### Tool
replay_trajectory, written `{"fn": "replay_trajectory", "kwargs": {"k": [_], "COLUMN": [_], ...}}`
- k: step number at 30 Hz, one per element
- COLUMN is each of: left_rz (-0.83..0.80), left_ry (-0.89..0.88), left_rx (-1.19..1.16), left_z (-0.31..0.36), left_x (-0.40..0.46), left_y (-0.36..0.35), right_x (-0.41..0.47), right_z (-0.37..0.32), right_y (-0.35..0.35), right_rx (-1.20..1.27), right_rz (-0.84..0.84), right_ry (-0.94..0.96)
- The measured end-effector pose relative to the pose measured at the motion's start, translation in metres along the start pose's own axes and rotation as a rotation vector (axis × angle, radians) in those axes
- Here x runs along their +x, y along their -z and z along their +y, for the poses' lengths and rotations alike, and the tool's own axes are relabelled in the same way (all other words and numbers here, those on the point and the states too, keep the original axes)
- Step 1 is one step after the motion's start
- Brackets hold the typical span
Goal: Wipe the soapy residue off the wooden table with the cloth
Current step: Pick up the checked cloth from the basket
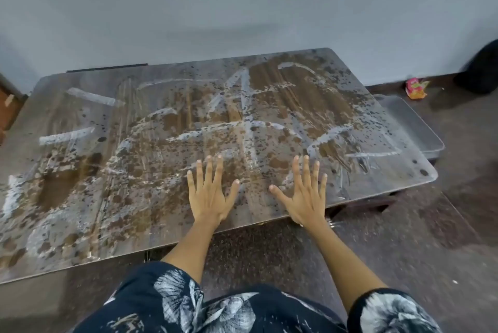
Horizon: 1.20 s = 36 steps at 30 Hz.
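Both hands lay flat, palms down, fingers straight and spread wide, gripping nothing. The left hand (208,192) and the right hand (303,192) rested side by side, apart from each other, on the near edge of the wooden table (67,257), at about 6 o'clock on its top. Soapy residue (80,97) covered most of the tabletop as whitish streaks and blotches, heaviest from 9 to 12 o'clock, with brown patches of wood showing between them; it also lay under and around the fingertips (219,157). No cloth appeared in view. Dark floral sleeves (172,295) covered the upper arms. Beyond the table, toward 2 o'clock, a pink and yellow wrapper (416,88) lay on the dark floor (431,225) near the pale wall (242,4).
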<state>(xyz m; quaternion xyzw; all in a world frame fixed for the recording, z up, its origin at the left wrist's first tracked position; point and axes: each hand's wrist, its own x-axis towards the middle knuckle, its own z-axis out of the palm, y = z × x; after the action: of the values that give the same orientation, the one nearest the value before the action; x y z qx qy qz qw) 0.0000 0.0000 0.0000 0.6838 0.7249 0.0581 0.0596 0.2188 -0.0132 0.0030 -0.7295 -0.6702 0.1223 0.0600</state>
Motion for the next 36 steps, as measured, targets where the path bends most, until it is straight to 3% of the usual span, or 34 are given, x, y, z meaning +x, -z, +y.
{"fn": "replay_trajectory", "kwargs": {"k": [17, 27, 36], "left_rz": [0.014, 0.016, 0.021], "left_ry": [-0.396, -0.549, -0.605], "left_rx": [-0.01, -0.011, -0.076], "left_z": [0.138, 0.302, 0.454], "left_x": [0.036, 0.063, 0.079], "left_y": [-0.01, -0.04, -0.059], "right_x": [-0.019, -0.005, 0.017], "right_z": [0.118, 0.258, 0.374], "right_y": [0.044, 0.074, 0.108], "right_rx": [0.043, 0.073, 0.059], "right_rz": [0.158, 0.174, 0.175], "right_ry": [-0.347, -0.511, -0.54]}}
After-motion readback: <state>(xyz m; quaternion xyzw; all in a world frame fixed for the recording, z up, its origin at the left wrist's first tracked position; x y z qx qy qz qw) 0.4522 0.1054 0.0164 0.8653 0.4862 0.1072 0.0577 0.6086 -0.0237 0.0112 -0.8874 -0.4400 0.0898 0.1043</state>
